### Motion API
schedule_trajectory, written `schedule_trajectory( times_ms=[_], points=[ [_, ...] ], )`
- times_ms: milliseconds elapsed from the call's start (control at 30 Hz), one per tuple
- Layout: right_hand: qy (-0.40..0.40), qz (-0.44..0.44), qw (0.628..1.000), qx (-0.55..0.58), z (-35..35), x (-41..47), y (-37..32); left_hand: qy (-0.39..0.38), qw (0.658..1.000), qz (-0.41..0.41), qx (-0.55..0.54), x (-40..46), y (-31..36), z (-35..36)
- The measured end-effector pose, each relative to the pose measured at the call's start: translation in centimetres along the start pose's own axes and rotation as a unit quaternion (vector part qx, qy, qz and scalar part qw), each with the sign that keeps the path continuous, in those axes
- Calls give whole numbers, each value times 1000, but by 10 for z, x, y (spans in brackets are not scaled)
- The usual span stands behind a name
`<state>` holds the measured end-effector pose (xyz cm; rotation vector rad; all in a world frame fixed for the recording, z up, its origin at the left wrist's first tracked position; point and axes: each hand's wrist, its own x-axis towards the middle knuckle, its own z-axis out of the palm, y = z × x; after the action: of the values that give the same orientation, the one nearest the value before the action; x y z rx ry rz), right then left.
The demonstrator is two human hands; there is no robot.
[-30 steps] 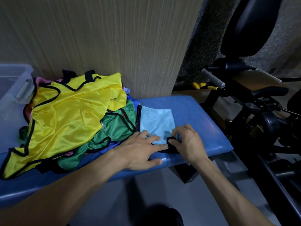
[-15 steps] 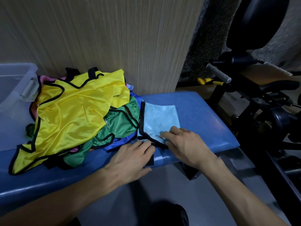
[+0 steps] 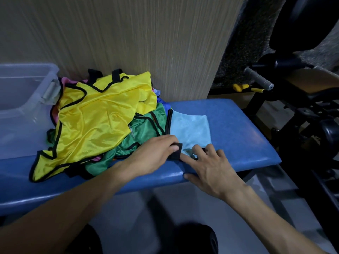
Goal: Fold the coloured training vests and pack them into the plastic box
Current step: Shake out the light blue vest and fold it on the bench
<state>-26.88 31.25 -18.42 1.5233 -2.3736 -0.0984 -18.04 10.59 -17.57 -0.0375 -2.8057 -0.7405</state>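
A: State of each grip?

B: Right hand: fingers straight, pressing the near edge of the blue vest flat on the counter, likely to hold the fold. Left hand: fingers pinch the vest's black strap, apparently tucking it.

A: Beyond the hands?

B: Left of them, the unfolded pile, yellow vest uppermost. Farther left, the box, kept within reach for packing.
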Motion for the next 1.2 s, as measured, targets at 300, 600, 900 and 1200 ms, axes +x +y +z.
schedule_trajectory(
  times_ms=[300, 600, 900, 1200],
  points=[
    [-34, 2, 992, 118, -2, 0, 28, 19, 985, -131, -106, 31, -9, 4],
    [-48, -21, 948, 314, 11, -4, 61, 35, 996, -37, -73, 22, -29, 9],
    [5, 70, 932, 356, 16, 8, 72, -108, 993, -1, -39, 6, -35, -3],
    [-75, 193, 731, 650, -3, -8, 83, -17, 994, -29, -105, -3, -16, 16]
  ],
)
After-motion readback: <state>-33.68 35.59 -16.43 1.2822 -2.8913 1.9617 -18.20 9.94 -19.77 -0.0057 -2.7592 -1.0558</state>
